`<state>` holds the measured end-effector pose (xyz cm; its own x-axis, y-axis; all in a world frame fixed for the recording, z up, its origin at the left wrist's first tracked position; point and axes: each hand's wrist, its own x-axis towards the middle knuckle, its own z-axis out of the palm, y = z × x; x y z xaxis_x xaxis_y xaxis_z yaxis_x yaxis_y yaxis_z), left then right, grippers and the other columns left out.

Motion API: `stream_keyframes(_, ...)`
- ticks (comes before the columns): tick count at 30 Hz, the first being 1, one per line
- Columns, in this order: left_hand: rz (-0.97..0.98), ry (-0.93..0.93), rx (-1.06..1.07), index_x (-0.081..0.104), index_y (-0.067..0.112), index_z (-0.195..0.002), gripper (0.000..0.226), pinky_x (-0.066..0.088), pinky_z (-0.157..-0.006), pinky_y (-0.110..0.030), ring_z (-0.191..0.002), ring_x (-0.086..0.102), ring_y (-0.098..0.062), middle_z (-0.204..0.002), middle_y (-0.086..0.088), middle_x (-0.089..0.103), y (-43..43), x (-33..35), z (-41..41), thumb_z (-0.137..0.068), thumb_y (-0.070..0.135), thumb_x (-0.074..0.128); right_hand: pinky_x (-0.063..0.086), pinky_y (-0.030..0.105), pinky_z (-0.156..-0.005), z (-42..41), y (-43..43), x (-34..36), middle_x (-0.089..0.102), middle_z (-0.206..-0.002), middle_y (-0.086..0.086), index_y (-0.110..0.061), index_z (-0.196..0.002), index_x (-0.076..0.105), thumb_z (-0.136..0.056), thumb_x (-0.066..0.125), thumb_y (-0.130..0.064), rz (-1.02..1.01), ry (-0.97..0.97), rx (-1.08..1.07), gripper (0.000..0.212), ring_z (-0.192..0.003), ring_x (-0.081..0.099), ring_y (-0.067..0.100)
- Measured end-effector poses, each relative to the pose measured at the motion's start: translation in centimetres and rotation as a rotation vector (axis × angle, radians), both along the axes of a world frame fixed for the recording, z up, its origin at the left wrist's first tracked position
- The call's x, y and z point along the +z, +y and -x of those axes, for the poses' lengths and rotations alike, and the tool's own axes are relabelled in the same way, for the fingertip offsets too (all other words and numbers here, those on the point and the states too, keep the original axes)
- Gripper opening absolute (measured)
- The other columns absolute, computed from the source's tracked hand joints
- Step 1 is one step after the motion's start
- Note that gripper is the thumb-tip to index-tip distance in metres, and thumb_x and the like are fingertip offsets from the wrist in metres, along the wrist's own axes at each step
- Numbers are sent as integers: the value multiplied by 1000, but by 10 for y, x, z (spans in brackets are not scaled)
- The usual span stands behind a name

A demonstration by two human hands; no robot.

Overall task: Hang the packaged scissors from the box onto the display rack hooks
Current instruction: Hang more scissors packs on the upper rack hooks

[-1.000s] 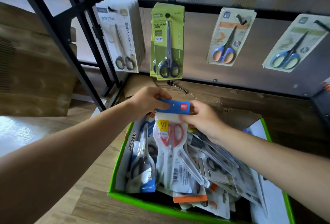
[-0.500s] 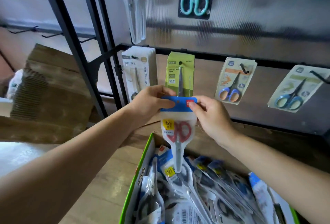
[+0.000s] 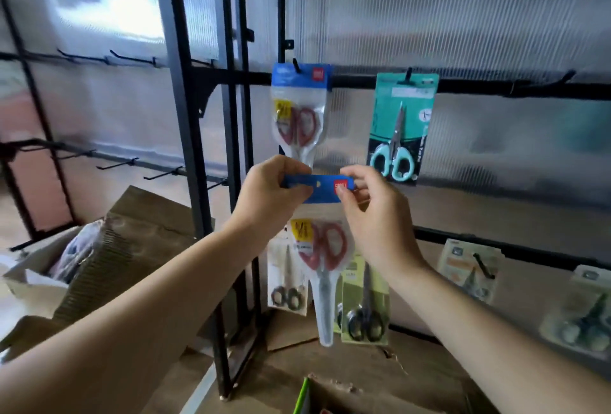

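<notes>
One packaged scissors, red-handled, centre frame, pinched by blue header: left hand and right hand, fingers curled on either end. Step: carry to hook, upper centre, bearing matching pack. Next, judged: header hole onto hook tip.

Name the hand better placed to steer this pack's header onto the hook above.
Left, probably. The left hand pinches the blue header almost directly below the hook holding the matching pack; the right hand grips the far end.

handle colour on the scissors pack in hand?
Red handles on the held pack; clearest in the head view.
</notes>
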<state>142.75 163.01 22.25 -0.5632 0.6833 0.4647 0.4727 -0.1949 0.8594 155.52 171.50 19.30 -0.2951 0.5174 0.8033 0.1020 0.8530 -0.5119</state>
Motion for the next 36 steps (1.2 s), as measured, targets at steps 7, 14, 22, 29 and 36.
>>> stream_keyframes(7, -56, 215, 120, 61, 24, -91, 21, 55, -70, -28, -83, 61, -13, -89, 5, 63, -1, 53, 23, -84, 6, 70, 41, 13, -78, 31, 2, 47, 64, -107, 4, -9, -122, 62, -89, 68, -8, -143, -21, -66, 34, -93, 61, 14)
stream_keyframes(14, -139, 324, 251, 63, 22, -92, 16, 41, -56, -6, -79, 56, -8, -97, 2, 64, 19, 104, 44, -83, 11, 71, 52, 32, -82, 58, 11, 101, 67, -107, 11, -7, -122, 63, -89, 66, -4, -183, 69, -149, 33, -94, 64, 23)
stream_keyframes(22, -179, 386, 304, 68, 15, -102, 15, 37, -55, 0, -75, 49, -6, -109, -5, 60, 40, 127, 59, -89, 8, 63, 42, 21, -81, 83, 26, 129, 66, -107, 12, -8, -123, 64, -91, 64, -5, -137, 87, -189, 32, -95, 62, 24)
stream_keyframes(29, -118, 414, 322, 68, 13, -112, 23, 36, -60, 4, -86, 49, -9, -116, -5, 59, 59, 129, 69, -92, 7, 60, 42, 22, -74, 95, 45, 133, 67, -99, 9, -15, -115, 67, -90, 64, -8, -57, 85, -202, 26, -89, 63, 23)
stream_keyframes(36, -104, 419, 327, 67, 12, -115, 26, 36, -71, -6, -90, 49, -11, -119, -6, 58, 66, 129, 73, -92, 5, 58, 43, 24, -81, 101, 48, 136, 66, -106, 11, -10, -118, 69, -92, 62, -10, -85, 32, -245, 26, -98, 61, 24)
